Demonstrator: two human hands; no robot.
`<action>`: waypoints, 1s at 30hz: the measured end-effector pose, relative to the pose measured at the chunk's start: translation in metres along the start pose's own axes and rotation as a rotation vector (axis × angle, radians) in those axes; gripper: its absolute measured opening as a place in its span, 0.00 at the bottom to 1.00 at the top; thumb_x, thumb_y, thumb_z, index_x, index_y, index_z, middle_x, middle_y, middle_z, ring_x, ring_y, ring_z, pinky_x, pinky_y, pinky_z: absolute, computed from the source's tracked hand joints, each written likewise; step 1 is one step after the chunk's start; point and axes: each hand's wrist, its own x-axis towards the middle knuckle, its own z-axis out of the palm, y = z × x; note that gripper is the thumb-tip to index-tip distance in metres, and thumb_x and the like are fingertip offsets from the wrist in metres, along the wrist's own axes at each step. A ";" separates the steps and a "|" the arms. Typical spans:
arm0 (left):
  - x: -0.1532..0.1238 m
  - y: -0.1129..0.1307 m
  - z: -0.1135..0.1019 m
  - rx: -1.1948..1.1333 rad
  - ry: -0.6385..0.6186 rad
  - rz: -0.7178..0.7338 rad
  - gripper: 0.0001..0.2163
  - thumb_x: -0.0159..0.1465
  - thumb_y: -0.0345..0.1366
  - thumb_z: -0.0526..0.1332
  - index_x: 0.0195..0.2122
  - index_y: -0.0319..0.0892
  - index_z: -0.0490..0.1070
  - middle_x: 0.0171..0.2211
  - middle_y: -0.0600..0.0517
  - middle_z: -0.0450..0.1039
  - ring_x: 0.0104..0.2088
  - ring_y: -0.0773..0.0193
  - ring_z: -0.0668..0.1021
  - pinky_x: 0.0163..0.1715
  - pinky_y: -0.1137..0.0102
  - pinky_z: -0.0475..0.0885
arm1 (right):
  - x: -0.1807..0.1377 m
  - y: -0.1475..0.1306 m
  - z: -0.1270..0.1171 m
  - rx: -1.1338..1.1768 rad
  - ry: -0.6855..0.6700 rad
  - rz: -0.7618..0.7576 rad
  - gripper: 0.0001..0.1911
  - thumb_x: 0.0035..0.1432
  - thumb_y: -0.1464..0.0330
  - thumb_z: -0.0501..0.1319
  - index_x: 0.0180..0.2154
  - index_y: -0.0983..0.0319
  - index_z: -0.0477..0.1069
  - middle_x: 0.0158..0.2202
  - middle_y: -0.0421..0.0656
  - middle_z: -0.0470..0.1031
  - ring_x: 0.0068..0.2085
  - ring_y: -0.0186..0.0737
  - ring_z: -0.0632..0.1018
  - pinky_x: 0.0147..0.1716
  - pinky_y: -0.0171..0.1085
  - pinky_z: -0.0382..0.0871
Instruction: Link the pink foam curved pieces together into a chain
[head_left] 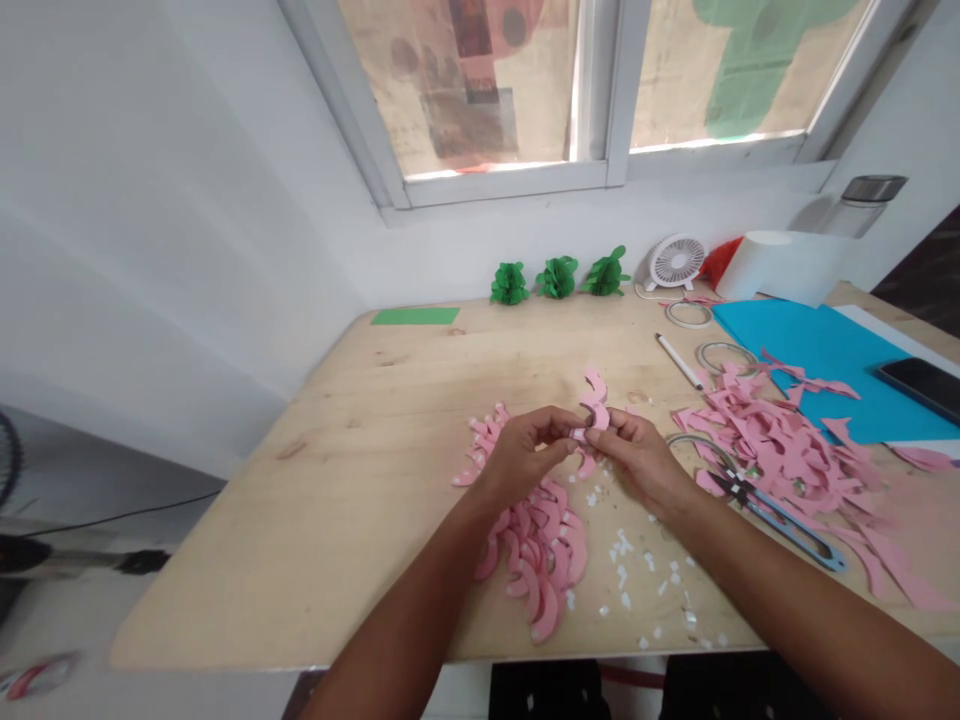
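Both my hands meet over the middle of the table around a curved pink paper piece. My left hand pinches its left side near a small whitish bit, fingers closed. From the right, my right hand grips the same piece between thumb and fingers. Beneath and beside my left forearm lies a pile of crescent-shaped pink paper pieces, partly hidden by the arm. Tiny white scraps are scattered on the table below my right hand.
Pink offcuts heap at the right, beside blue-handled scissors, a white pen and tape rolls. Blue sheets lie under a black phone. Green paper shapes and a small fan stand by the wall.
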 end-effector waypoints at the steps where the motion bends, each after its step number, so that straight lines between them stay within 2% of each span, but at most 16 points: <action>1: 0.000 0.000 0.000 0.002 0.004 0.004 0.10 0.54 0.34 0.62 0.38 0.38 0.72 0.34 0.47 0.75 0.35 0.62 0.76 0.37 0.67 0.71 | 0.000 -0.001 0.000 0.001 -0.007 0.001 0.08 0.47 0.66 0.65 0.29 0.63 0.71 0.24 0.39 0.70 0.25 0.32 0.69 0.27 0.33 0.64; 8: 0.001 0.001 0.002 0.117 0.016 0.052 0.11 0.56 0.32 0.60 0.41 0.39 0.70 0.35 0.48 0.75 0.35 0.63 0.76 0.37 0.68 0.71 | 0.002 0.004 -0.001 -0.045 0.004 -0.001 0.09 0.46 0.65 0.65 0.27 0.64 0.71 0.22 0.39 0.70 0.24 0.32 0.68 0.25 0.32 0.62; 11: -0.001 0.004 0.005 0.292 0.105 0.128 0.13 0.55 0.31 0.60 0.43 0.41 0.69 0.35 0.50 0.74 0.33 0.66 0.75 0.35 0.70 0.71 | 0.003 0.005 -0.001 -0.103 0.061 -0.031 0.09 0.47 0.64 0.64 0.28 0.64 0.70 0.23 0.38 0.70 0.23 0.31 0.68 0.24 0.32 0.62; 15: -0.003 0.006 0.010 0.534 0.258 0.262 0.05 0.56 0.31 0.59 0.35 0.41 0.70 0.31 0.51 0.72 0.32 0.66 0.74 0.34 0.71 0.70 | 0.001 0.002 -0.001 -0.230 0.124 -0.068 0.10 0.49 0.63 0.62 0.29 0.63 0.70 0.23 0.38 0.69 0.24 0.32 0.68 0.24 0.32 0.60; 17: -0.003 0.005 0.012 0.616 0.267 0.321 0.02 0.57 0.30 0.58 0.30 0.41 0.69 0.29 0.51 0.72 0.32 0.65 0.74 0.34 0.70 0.69 | 0.001 0.001 -0.001 -0.295 0.146 -0.093 0.10 0.49 0.62 0.62 0.28 0.63 0.69 0.21 0.37 0.66 0.23 0.32 0.66 0.22 0.32 0.58; 19: -0.002 0.003 0.013 0.667 0.270 0.356 0.03 0.57 0.30 0.57 0.29 0.41 0.70 0.27 0.51 0.72 0.33 0.64 0.74 0.34 0.69 0.69 | 0.000 0.002 -0.002 -0.364 0.159 -0.129 0.11 0.50 0.61 0.61 0.27 0.63 0.67 0.20 0.36 0.63 0.22 0.31 0.63 0.21 0.31 0.56; 25: -0.001 -0.003 0.014 0.748 0.295 0.369 0.02 0.57 0.31 0.58 0.28 0.41 0.70 0.28 0.50 0.73 0.33 0.63 0.74 0.34 0.68 0.69 | 0.000 0.006 -0.003 -0.542 0.199 -0.206 0.13 0.51 0.62 0.60 0.22 0.63 0.62 0.18 0.34 0.57 0.21 0.30 0.60 0.19 0.30 0.53; 30: -0.002 -0.003 0.013 0.779 0.317 0.352 0.02 0.57 0.31 0.58 0.28 0.41 0.70 0.27 0.50 0.73 0.32 0.63 0.75 0.33 0.68 0.69 | -0.003 0.001 0.000 -0.623 0.200 -0.217 0.11 0.51 0.64 0.60 0.23 0.63 0.64 0.18 0.35 0.59 0.21 0.30 0.61 0.20 0.30 0.53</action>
